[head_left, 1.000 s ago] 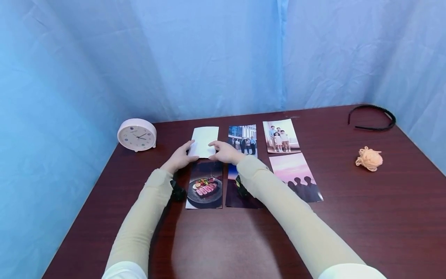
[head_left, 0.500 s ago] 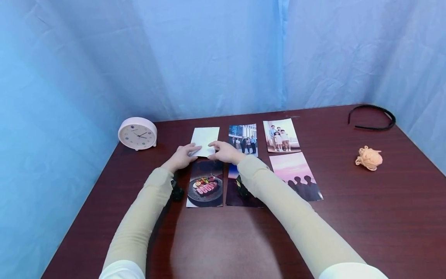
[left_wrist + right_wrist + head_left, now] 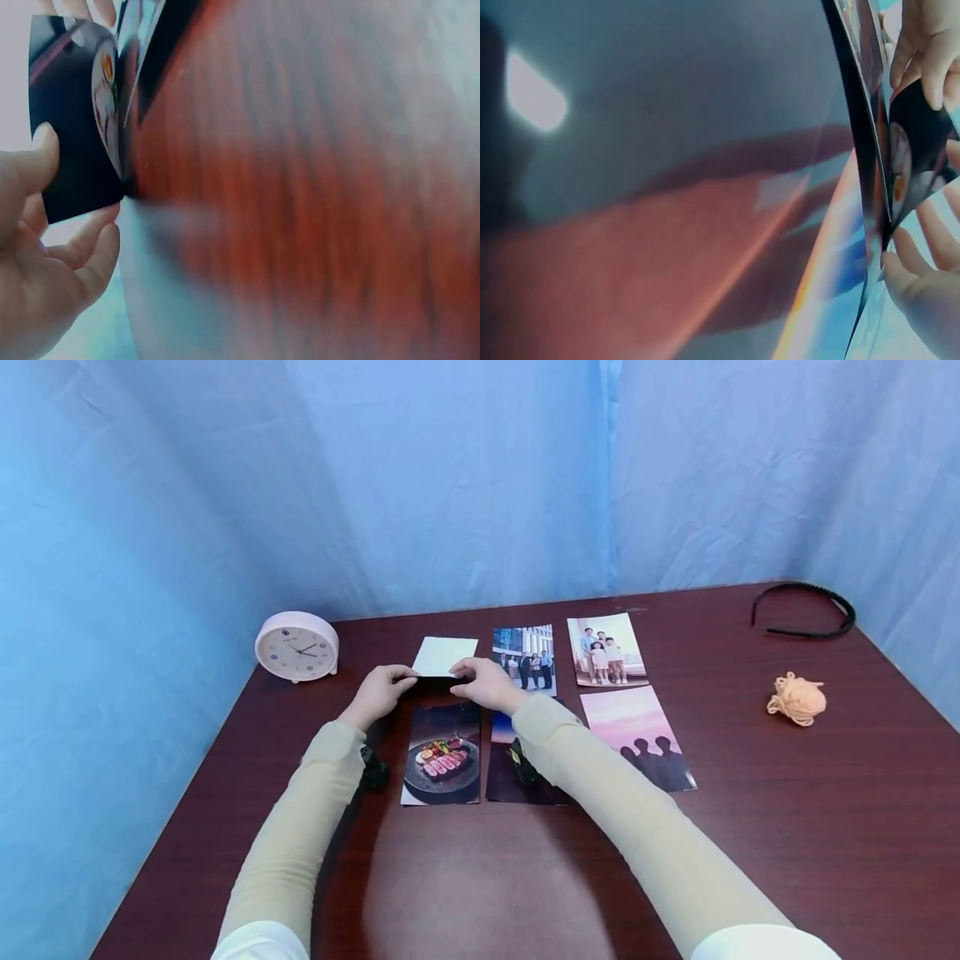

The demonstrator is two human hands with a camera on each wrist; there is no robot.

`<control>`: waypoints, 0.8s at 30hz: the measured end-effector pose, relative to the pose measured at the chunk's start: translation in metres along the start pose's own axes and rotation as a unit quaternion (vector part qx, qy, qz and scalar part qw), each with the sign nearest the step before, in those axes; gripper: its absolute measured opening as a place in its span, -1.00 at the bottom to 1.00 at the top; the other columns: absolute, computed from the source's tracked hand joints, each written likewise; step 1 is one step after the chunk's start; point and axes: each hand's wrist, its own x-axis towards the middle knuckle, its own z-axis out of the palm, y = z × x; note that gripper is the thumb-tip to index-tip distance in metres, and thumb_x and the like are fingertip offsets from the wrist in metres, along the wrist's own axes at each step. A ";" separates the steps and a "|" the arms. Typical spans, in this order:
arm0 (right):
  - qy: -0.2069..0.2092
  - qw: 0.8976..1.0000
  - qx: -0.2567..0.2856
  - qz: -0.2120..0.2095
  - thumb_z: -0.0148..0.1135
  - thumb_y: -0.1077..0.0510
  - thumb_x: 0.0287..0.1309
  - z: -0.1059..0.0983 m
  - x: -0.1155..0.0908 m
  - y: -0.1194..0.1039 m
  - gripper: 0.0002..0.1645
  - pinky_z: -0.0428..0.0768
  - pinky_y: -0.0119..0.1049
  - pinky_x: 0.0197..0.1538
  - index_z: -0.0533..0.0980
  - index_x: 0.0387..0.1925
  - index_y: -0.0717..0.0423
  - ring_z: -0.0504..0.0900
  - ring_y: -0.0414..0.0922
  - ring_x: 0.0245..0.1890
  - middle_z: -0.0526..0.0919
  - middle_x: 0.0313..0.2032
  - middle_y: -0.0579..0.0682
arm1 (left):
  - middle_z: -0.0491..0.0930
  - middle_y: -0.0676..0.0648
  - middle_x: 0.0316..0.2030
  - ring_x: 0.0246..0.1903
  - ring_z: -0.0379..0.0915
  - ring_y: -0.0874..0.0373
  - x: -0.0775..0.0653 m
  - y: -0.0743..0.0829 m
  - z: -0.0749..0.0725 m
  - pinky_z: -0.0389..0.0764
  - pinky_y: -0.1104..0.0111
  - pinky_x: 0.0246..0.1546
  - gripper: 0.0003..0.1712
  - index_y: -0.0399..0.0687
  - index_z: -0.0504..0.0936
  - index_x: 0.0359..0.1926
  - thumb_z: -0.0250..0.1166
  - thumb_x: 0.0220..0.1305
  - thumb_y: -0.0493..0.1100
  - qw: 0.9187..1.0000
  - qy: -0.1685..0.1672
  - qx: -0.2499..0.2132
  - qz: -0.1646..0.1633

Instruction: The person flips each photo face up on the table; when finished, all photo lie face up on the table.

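A photo (image 3: 446,656) lies white back up, its near edge raised off the table. Its dark glossy face (image 3: 75,142), with part of a plate of food, shows in the left wrist view. My left hand (image 3: 377,696) pinches the near left corner between thumb and fingers. At the near right corner my right hand (image 3: 489,684) holds the edge, index finger on top and thumb lower. Just in front lies a steak photo (image 3: 442,764), face up. Under the right wrist is a dark blue photo (image 3: 502,777), partly hidden by the arm.
A group photo (image 3: 523,656), a family photo (image 3: 609,652) and a pink-sky photo (image 3: 633,727) lie face up to the right. A white alarm clock (image 3: 297,647) stands at the far left. Peach yarn (image 3: 797,699) and a black headband (image 3: 810,633) are at the right.
The photo's near edge has risen and shifted away from me, opening a gap before the steak photo. My left hand has slid to the corner; the right hand has barely moved.
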 end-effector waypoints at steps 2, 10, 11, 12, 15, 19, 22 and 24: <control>0.019 1.000 -0.004 -0.007 0.17 0.17 0.26 -0.001 0.001 0.001 -0.60 0.47 -0.10 0.17 0.46 0.11 0.19 0.48 0.04 0.13 0.52 0.12 0.15 | 0.62 -0.27 -0.12 -0.15 0.49 -0.10 0.000 -0.001 -0.003 0.47 0.13 -0.06 -0.74 -0.30 0.64 -0.09 0.12 0.37 -0.23 1.000 0.021 -0.014 0.002; 0.090 0.995 0.009 -0.038 0.16 0.18 0.27 -0.002 0.003 0.005 -0.77 0.53 -0.13 0.09 0.57 -0.07 0.14 0.58 -0.01 0.01 0.62 -0.02 0.10 | 0.61 -0.14 -0.37 -0.44 0.36 0.19 -0.002 0.009 -0.011 0.39 0.43 -0.40 -0.81 -0.27 0.64 -0.27 0.28 0.25 -0.18 0.984 0.124 -0.129 0.012; 0.097 0.994 0.014 -0.044 0.16 0.18 0.27 -0.002 0.003 0.005 -0.79 0.54 -0.13 0.09 0.58 -0.10 0.13 0.59 -0.01 0.00 0.63 -0.04 0.08 | 0.59 -0.08 -0.40 -0.45 0.34 0.21 -0.003 0.011 -0.012 0.38 0.45 -0.41 -0.81 -0.27 0.63 -0.28 0.28 0.24 -0.18 0.980 0.136 -0.141 0.014; 0.104 0.993 0.018 -0.050 0.16 0.18 0.27 -0.002 0.003 0.005 -0.81 0.54 -0.13 0.08 0.58 -0.12 0.13 0.59 -0.02 -0.01 0.64 -0.05 0.08 | 0.57 -0.02 -0.42 -0.46 0.32 0.21 -0.004 0.013 -0.013 0.36 0.46 -0.42 -0.81 -0.28 0.62 -0.28 0.29 0.24 -0.18 0.976 0.148 -0.156 0.016; 0.126 0.989 0.031 -0.071 0.17 0.17 0.27 -0.002 0.002 0.003 -0.82 0.55 -0.14 0.07 0.59 -0.15 0.12 0.60 -0.03 -0.04 0.65 -0.07 0.07 | 0.51 0.09 -0.46 -0.47 0.27 0.20 -0.007 0.019 -0.015 0.32 0.48 -0.44 -0.81 -0.30 0.60 -0.26 0.29 0.24 -0.20 0.964 0.175 -0.199 0.020; 0.158 0.982 0.057 -0.087 0.19 0.16 0.25 -0.003 0.001 0.001 -0.82 0.56 -0.14 0.05 0.60 -0.17 0.12 0.61 -0.03 -0.08 0.67 -0.12 0.07 | 0.52 0.05 -0.37 -0.47 0.26 0.25 -0.009 0.025 -0.015 0.33 0.50 -0.40 -0.75 -0.32 0.57 -0.11 0.26 0.26 -0.23 0.950 0.195 -0.241 0.024; 0.182 0.976 0.075 -0.087 0.20 0.17 0.24 -0.005 -0.002 0.001 -0.83 0.57 -0.15 0.03 0.61 -0.17 0.12 0.62 -0.04 -0.10 0.67 -0.13 0.07 | 0.47 -0.01 -0.24 -0.36 0.31 0.30 -0.011 0.029 -0.014 0.37 0.49 -0.25 -0.66 -0.30 0.49 0.05 0.23 0.28 -0.26 0.945 0.189 -0.265 0.018; 0.195 0.973 0.087 -0.085 0.19 0.17 0.25 -0.006 -0.003 0.001 -0.83 0.58 -0.16 -0.05 0.61 -0.17 0.12 0.62 -0.03 -0.13 0.67 -0.13 0.07 | 0.42 -0.04 -0.19 -0.23 0.35 0.29 -0.012 0.030 -0.012 0.40 0.44 -0.11 -0.60 -0.29 0.42 0.13 0.20 0.30 -0.27 0.942 0.180 -0.282 0.005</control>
